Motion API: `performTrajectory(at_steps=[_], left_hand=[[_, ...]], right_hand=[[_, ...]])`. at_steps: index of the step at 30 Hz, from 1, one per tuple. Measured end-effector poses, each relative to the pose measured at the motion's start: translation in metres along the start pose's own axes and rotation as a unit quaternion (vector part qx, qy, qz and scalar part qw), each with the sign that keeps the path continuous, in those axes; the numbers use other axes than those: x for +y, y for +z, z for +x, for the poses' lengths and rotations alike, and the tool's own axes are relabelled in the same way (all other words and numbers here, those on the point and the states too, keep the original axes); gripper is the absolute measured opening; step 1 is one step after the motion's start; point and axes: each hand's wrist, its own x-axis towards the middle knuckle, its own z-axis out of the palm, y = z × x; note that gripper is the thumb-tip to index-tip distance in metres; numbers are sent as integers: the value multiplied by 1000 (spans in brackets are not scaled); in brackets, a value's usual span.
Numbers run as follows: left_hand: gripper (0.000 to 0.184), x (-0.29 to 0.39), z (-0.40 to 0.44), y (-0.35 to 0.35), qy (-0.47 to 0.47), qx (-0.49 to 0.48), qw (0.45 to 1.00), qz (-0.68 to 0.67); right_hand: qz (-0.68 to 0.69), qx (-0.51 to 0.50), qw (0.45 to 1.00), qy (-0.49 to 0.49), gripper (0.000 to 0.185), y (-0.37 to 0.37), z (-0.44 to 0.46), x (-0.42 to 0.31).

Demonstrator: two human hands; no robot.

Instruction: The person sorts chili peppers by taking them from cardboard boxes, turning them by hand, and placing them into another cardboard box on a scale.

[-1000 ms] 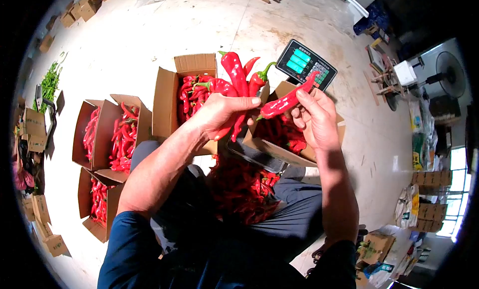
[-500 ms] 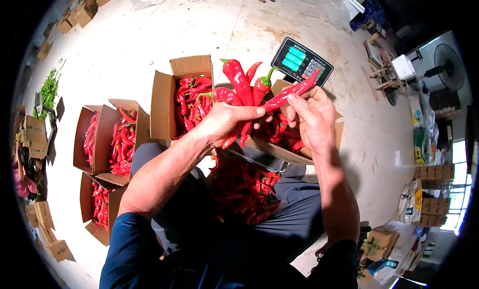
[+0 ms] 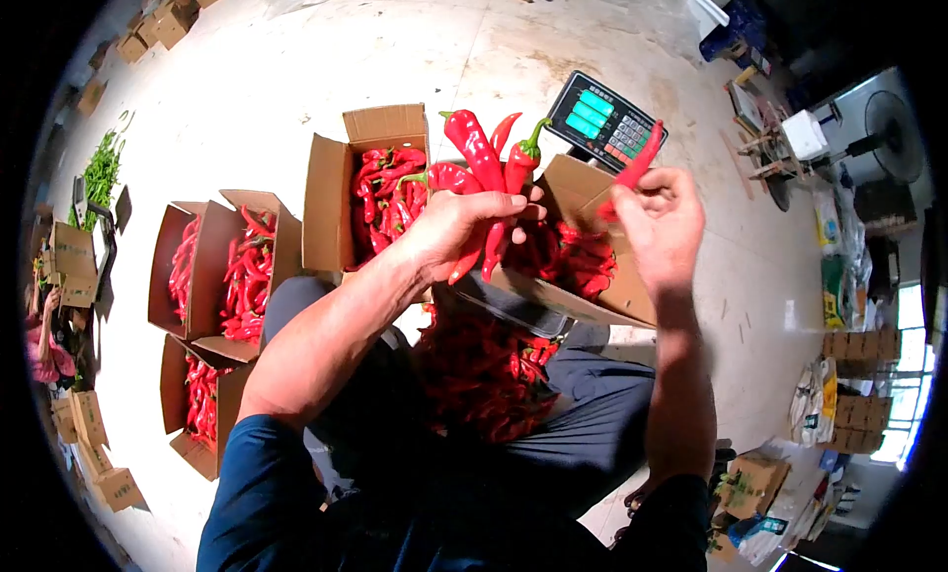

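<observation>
My left hand (image 3: 464, 226) is wrapped round a bunch of several red chili peppers (image 3: 474, 152), their tips poking out below the fingers. Between the thumb and fingers of my right hand (image 3: 667, 221) is one long red chili pepper (image 3: 647, 155), apart from the bunch. Below the hands stands an open cardboard box (image 3: 632, 281) with red peppers (image 3: 573, 261) inside. Behind it a scale display (image 3: 604, 120) shows lit green panels. Between my legs lies a big heap of red peppers (image 3: 484, 374).
Left of my hands is another open box (image 3: 326, 202) filled with red peppers. More such boxes (image 3: 202, 266) stand further left. Green peppers (image 3: 99, 177) lie at the far left, near a person in pink (image 3: 47, 350). A fan (image 3: 889, 132) stands at the right.
My right hand has moved right, carrying its pepper away from the bunch and tilting it more upright. My left hand keeps hold of the bunch, nearly in place.
</observation>
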Motion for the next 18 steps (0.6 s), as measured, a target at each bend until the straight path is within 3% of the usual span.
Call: performTrajectory(at_steps=[2, 6, 9, 11, 14, 18], left_hand=[[40, 4, -2, -3, -9, -33, 999, -33], [40, 4, -5, -3, -21, -96, 990, -105], [46, -1, -1, -3, -38, -124, 986, -102], [48, 0, -2, 2, -47, -148, 980, -124], [49, -7, 2, 3, -67, -141, 983, -95], [49, -13, 3, 8, -58, -121, 989, -65]], right_hand=[[-311, -47, 944, 96, 20, -21, 10, -18], [-564, -237, 791, 10, 31, -49, 11, 12], [-250, -205, 937, 133, 33, -23, 2, 9], [-40, -169, 973, 152, 33, -1, -3, 4], [61, -143, 976, 150, 34, 23, -10, -12], [17, -130, 981, 143, 26, 41, -7, -10]])
